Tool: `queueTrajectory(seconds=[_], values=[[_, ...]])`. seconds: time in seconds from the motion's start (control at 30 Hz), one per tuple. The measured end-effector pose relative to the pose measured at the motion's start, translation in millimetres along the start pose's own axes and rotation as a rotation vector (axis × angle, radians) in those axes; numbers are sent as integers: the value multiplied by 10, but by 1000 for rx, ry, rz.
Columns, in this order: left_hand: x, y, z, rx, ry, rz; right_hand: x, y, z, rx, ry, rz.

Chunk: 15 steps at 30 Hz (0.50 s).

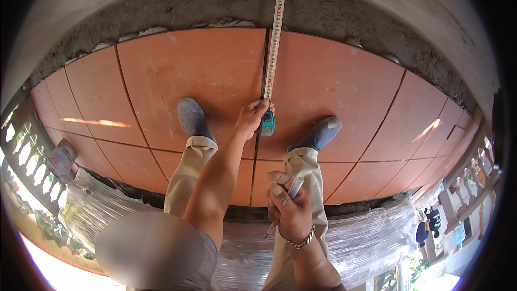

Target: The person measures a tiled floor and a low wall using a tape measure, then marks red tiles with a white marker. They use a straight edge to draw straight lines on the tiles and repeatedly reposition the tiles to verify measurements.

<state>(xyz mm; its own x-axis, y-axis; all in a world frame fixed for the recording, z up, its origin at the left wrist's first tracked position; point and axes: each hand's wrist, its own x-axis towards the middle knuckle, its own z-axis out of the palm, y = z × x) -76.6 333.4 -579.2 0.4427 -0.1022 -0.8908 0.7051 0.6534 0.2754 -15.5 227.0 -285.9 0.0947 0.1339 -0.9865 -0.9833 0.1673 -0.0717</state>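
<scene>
My left hand [250,118] grips a teal and grey tape measure [267,128] low over the terracotta tiles [188,64], between my boots. Its extended blade [274,48] runs up along the central dark joint and across the cement strip to the wall side. My right hand [288,210], nearer me, is closed around a slim tool with a clear handle [296,186] and a thin tip pointing down. My blue-grey boots [195,116] stand on the tiles either side of the tape.
A cement strip [161,5] borders the tiles below a pale wall. Plastic-wrapped material [366,231] lies along the near edge, with a bucket-like container [62,159] at left. Balustrades [21,145] flank both sides; beyond the right one are people [428,221] in dark tops.
</scene>
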Motion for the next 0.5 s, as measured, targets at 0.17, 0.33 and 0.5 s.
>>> queueTrajectory(seconds=[0.17, 0.33, 0.5], values=[[61, 141, 91, -14, 42, 27, 0, -5, -5, -24, -4, 4], [172, 312, 225, -55, 105, 16, 2, -17, 3, -1, -50, -25], [329, 531, 383, -44, 132, 66, -1, -49, 21, -29, -47, -19]])
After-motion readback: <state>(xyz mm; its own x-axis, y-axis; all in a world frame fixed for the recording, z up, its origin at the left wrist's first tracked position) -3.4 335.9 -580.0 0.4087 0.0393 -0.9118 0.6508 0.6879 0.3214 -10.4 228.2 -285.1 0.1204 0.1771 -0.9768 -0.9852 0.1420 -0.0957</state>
